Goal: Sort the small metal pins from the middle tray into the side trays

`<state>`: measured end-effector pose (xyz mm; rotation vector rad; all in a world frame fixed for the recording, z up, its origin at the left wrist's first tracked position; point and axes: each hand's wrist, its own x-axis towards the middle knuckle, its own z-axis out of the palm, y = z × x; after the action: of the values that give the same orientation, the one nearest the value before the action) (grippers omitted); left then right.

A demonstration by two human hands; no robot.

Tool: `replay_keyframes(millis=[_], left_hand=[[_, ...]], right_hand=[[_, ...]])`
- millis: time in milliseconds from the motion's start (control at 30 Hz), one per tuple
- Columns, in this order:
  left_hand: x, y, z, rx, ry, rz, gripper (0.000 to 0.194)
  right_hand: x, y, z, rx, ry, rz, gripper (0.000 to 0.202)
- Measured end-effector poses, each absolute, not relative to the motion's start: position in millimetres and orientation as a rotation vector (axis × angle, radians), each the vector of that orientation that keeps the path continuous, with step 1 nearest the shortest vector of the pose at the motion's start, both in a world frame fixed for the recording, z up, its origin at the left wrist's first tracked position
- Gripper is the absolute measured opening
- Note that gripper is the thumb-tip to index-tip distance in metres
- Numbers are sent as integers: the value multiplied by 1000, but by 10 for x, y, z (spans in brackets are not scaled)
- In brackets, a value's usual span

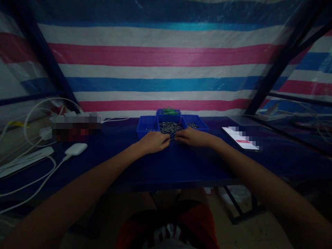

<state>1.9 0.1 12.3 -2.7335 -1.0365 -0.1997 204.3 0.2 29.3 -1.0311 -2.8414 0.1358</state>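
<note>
My left hand [155,142] and my right hand [191,137] are close together over the blue table, fingers pinched and facing each other. A thin, light-coloured piece [172,139] spans the small gap between the fingertips; its exact kind is too small to tell. Just beyond the hands lies a pile of small, slim metal pieces [169,127]. To its left sits a blue bin [147,121] with a few small bits inside. Another blue bin [201,126], at the right, holds more metal pieces. Behind the pile, a third blue bin [168,116] contains green items [169,111].
A lit phone [240,138] lies on the blue table [178,166] at the right. On the left are a white charger [76,149], white cables [49,181] and a partly blurred-out power strip [71,117]. A striped sheet [171,55] hangs behind, with dark frame posts [275,69] beside it.
</note>
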Motion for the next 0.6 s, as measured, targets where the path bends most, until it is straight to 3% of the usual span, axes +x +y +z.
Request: replay_keyframes(millis=[600], left_hand=[[13, 19, 106, -2716, -1045, -181, 31]], right_hand=[[2041, 8, 290, -1012, -2853, 144, 24]])
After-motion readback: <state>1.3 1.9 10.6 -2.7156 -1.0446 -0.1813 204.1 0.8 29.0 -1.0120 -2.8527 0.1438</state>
